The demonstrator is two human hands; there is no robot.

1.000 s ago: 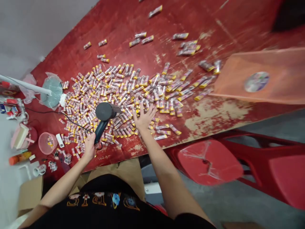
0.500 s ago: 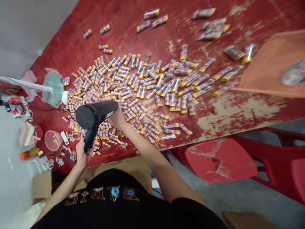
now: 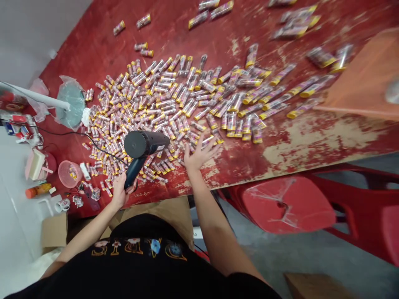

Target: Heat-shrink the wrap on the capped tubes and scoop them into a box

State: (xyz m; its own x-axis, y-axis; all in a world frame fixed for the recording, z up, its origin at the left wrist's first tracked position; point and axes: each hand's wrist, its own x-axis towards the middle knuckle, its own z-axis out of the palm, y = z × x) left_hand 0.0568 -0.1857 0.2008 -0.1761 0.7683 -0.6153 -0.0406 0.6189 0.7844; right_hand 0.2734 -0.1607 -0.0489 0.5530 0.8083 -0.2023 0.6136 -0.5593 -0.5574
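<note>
My left hand point(image 3: 121, 190) grips the handle of a black hair dryer point(image 3: 137, 145), its barrel held over the pile and its nozzle end aimed to the right. Below and around it lie many small clear tubes point(image 3: 168, 97) with yellow ends and purple printing, heaped loosely on the red table point(image 3: 174, 37). My right hand point(image 3: 201, 155) is spread flat with fingers apart, over or touching the tubes near the table's front edge. Whether its fingertips press on any tube is hard to tell. A black cord runs from the dryer off to the left.
An orange tray point(image 3: 361, 83) stands at the right. At the left are a white pole on a plastic-covered base point(image 3: 71, 108), a pink basket point(image 3: 69, 173), an orange-capped bottle point(image 3: 38, 190) and a white mug point(image 3: 62, 205). Red stools point(image 3: 286, 207) stand along the front edge.
My right hand has moved right and its fingers have spread over the tubes. The hair dryer in my left hand has shifted right. Some tubes by my right hand have been displaced.
</note>
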